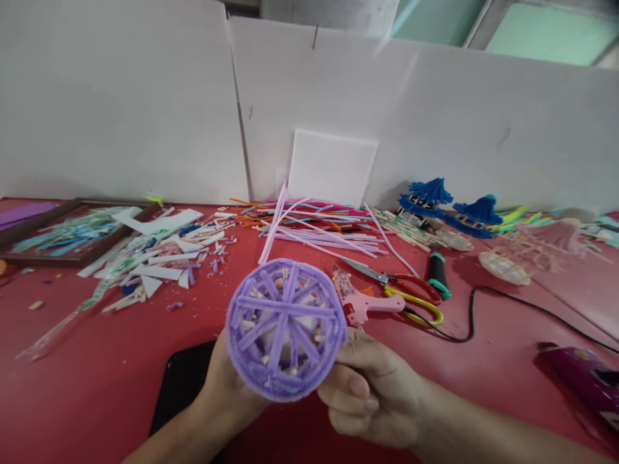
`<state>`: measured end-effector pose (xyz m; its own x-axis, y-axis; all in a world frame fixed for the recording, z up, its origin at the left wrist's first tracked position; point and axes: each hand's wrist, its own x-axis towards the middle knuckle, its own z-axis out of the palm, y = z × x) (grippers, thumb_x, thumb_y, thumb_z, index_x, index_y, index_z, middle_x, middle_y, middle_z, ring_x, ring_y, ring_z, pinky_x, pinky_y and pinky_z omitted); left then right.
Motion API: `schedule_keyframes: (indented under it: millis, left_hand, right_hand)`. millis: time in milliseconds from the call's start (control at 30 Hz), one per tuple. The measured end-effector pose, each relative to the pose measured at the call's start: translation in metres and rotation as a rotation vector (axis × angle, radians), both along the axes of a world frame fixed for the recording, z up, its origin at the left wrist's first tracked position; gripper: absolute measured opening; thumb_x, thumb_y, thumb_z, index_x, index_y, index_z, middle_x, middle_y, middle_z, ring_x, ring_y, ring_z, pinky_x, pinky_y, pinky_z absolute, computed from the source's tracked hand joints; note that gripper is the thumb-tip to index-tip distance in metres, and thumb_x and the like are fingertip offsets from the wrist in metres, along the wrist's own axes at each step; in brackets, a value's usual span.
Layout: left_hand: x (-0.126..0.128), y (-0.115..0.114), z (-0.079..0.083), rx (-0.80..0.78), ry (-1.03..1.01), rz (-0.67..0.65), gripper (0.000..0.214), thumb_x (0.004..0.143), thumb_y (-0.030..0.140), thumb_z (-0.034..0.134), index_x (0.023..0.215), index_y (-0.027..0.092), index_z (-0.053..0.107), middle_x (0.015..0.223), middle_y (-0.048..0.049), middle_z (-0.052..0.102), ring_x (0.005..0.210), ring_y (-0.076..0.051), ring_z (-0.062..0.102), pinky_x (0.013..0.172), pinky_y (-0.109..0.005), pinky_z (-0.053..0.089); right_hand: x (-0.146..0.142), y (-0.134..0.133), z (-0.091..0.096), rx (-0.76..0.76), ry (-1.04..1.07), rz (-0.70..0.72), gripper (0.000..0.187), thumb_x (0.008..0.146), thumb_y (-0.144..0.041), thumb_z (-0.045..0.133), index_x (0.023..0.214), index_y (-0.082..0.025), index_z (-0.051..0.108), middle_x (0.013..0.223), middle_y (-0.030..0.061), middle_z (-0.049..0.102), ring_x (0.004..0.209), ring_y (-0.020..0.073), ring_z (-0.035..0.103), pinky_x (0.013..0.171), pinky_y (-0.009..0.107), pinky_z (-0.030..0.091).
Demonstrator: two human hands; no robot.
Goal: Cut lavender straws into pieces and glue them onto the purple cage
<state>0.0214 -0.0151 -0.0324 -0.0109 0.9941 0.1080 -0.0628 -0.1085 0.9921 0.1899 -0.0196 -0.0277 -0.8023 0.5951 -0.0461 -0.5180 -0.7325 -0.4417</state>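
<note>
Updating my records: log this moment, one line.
left hand: behind round purple fuzzy spoked wheel, fingers hidden; right hand: pinching wheel's rim; nearby: pink plastic glue gun, red-and-yellow-handled metal scissors

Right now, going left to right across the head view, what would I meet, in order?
Brown frame, black slab, round purple piece, pink glue gun, black-and-green handle, magenta tool.
</note>
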Motion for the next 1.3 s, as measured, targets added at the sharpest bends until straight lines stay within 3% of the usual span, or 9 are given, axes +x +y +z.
schedule_keyframes:
  millis: [267,400,600,733,900,1033,1133,1233,1300]
  left_hand:
    - [-0.011,0.001,-0.009,0.003,0.083,-0.225,0.019,0.054,0.019,0.082,0.069,0.022,0.07,0.066,-0.0017,0.071,0.059,-0.022,0.066,0.055,-0.033,0.059]
    - [-0.003,-0.003,-0.006,0.009,0.033,-0.09,0.029,0.048,0.021,0.085,0.073,0.022,0.07,0.072,-0.0017,0.074,0.066,-0.023,0.069,0.066,-0.034,0.059]
    - [0.003,0.003,0.003,-0.042,-0.001,0.131,0.036,0.054,0.029,0.083,0.085,0.018,0.069,0.084,-0.0047,0.076,0.078,-0.024,0.071,0.075,-0.034,0.057]
    - [-0.002,0.01,-0.002,-0.105,-0.042,0.175,0.057,0.052,0.028,0.085,0.103,0.018,0.062,0.097,-0.0059,0.074,0.088,-0.024,0.07,0.083,-0.034,0.055]
    - [-0.005,0.013,-0.007,-0.132,-0.053,0.206,0.061,0.054,0.032,0.085,0.108,0.018,0.058,0.1,-0.0076,0.073,0.09,-0.023,0.069,0.087,-0.036,0.052]
    - [-0.004,0.011,-0.006,-0.092,-0.053,0.226,0.066,0.053,0.032,0.085,0.111,0.018,0.058,0.102,-0.0086,0.073,0.092,-0.025,0.069,0.085,-0.036,0.054]
    - [-0.002,0.005,-0.002,-0.059,-0.035,0.154,0.057,0.051,0.03,0.085,0.103,0.019,0.063,0.092,-0.0071,0.075,0.085,-0.026,0.071,0.079,-0.036,0.056]
    - [0.002,-0.003,0.004,-0.067,-0.066,0.073,0.042,0.047,0.028,0.086,0.083,0.02,0.067,0.083,-0.0053,0.075,0.079,-0.027,0.071,0.076,-0.036,0.057]
    - [0.004,-0.008,0.006,-0.09,-0.116,0.029,0.035,0.044,0.029,0.086,0.071,0.021,0.065,0.082,-0.005,0.074,0.079,-0.027,0.07,0.075,-0.036,0.058]
  right_hand:
    - [-0.003,-0.003,0.003,0.028,-0.112,-0.105,0.037,0.084,-0.028,0.066,0.052,-0.013,0.054,0.037,-0.0089,0.044,0.025,-0.0005,0.022,0.03,0.013,0.022]
    - [-0.005,-0.005,0.005,0.026,-0.232,-0.235,0.027,0.082,-0.031,0.069,0.064,-0.013,0.059,0.041,-0.0077,0.051,0.026,-0.0009,0.023,0.031,0.014,0.02]
    - [-0.001,-0.001,0.006,-0.046,-0.326,-0.306,0.02,0.076,-0.031,0.074,0.079,-0.016,0.061,0.045,-0.0092,0.051,0.03,-0.0004,0.024,0.034,0.014,0.019]
    - [-0.001,0.001,0.007,-0.047,-0.335,-0.327,0.022,0.073,-0.03,0.077,0.08,-0.015,0.063,0.046,-0.0097,0.05,0.031,-0.0006,0.024,0.035,0.015,0.018]
    - [0.0,0.003,0.006,-0.014,-0.338,-0.373,0.023,0.072,-0.032,0.075,0.077,-0.017,0.059,0.048,-0.0088,0.05,0.035,0.0018,0.032,0.038,0.017,0.024]
    - [0.002,0.031,0.011,0.115,-0.501,-0.441,0.026,0.076,-0.041,0.066,0.073,-0.019,0.052,0.049,-0.0068,0.051,0.041,0.007,0.044,0.04,0.019,0.03]
    - [-0.006,0.072,0.02,0.442,-0.661,-0.571,0.032,0.08,-0.044,0.055,0.062,-0.02,0.043,0.043,-0.0085,0.041,0.039,0.0071,0.039,0.04,0.019,0.03]
    - [-0.026,0.113,0.03,0.569,-0.69,-0.492,0.041,0.082,-0.046,0.051,0.053,-0.022,0.034,0.036,-0.0105,0.027,0.035,0.0076,0.033,0.041,0.021,0.033]
    - [-0.041,0.134,0.034,0.652,-0.724,-0.449,0.037,0.082,-0.043,0.053,0.055,-0.022,0.039,0.04,-0.0092,0.034,0.039,0.0093,0.041,0.044,0.023,0.039]
